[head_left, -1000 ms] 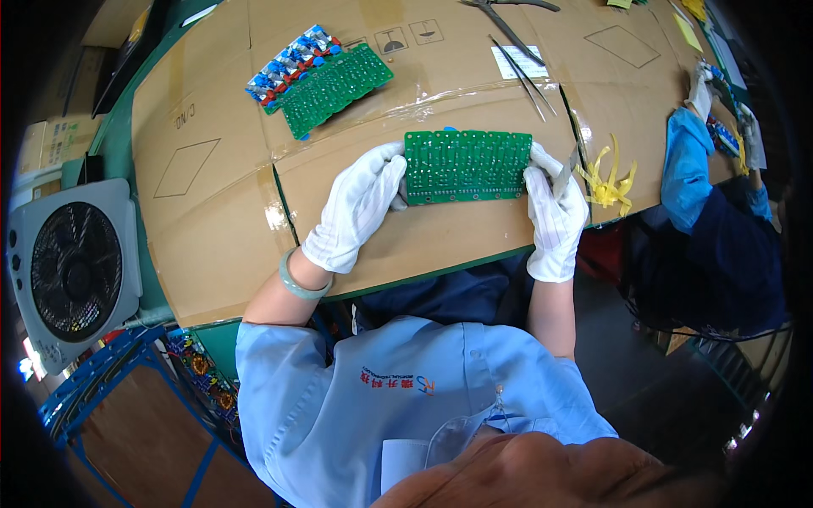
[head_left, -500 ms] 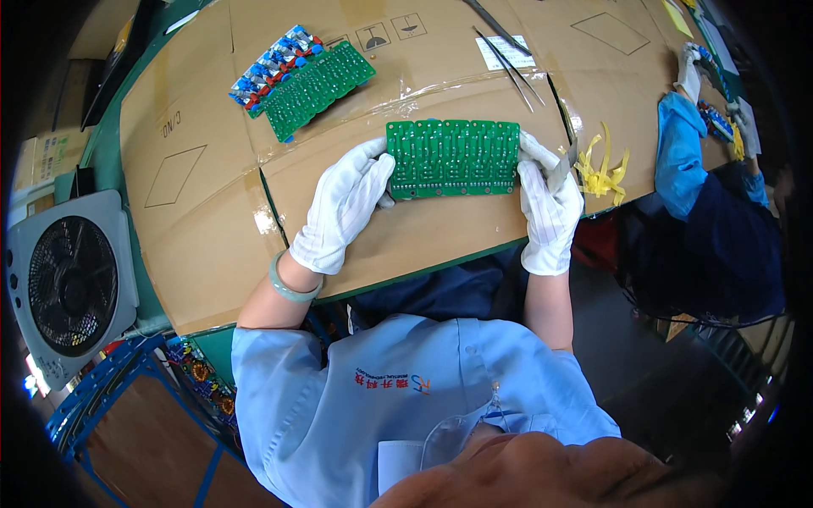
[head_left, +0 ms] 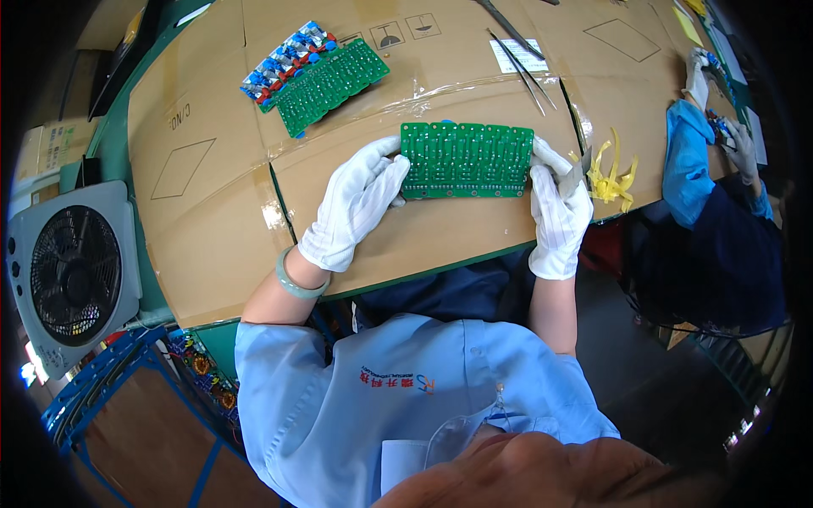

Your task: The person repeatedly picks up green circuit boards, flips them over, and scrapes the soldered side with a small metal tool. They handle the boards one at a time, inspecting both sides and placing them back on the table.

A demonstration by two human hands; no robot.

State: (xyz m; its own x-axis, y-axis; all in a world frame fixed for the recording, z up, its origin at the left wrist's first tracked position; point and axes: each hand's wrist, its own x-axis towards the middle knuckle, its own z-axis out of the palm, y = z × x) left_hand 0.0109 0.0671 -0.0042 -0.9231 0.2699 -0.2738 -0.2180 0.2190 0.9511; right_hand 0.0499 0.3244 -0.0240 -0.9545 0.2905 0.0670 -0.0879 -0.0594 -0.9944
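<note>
Between my gloved hands a green circuit board point(head_left: 467, 161) is held over the cardboard, its solder-dotted side facing up. My left hand point(head_left: 360, 199) is closed on its left end, thumb along the edge and the other fingers partly hidden beneath. At the right end, my right hand point(head_left: 561, 207) grips the board. A flat grey metal piece point(head_left: 577, 173) sticks out by that hand's fingers; its kind is not clear. Beyond the board, toward the left, lie more green circuit boards point(head_left: 333, 85), one with a row of blue, red and silver parts point(head_left: 288, 63).
Cardboard point(head_left: 203, 245) covers the table. Tweezers point(head_left: 522, 74) and a dark tool point(head_left: 508, 25) lie at the back, near a white paper label point(head_left: 529, 55). Yellow strips point(head_left: 611, 176) lie right of my right hand. A fan point(head_left: 74, 275) stands left; a co-worker's gloved hand point(head_left: 741, 152) is at right.
The whole view has shifted slightly, so things appear a little farther right. My grip on the circuit board looks the same. The co-worker's hands at the right have moved a little.
</note>
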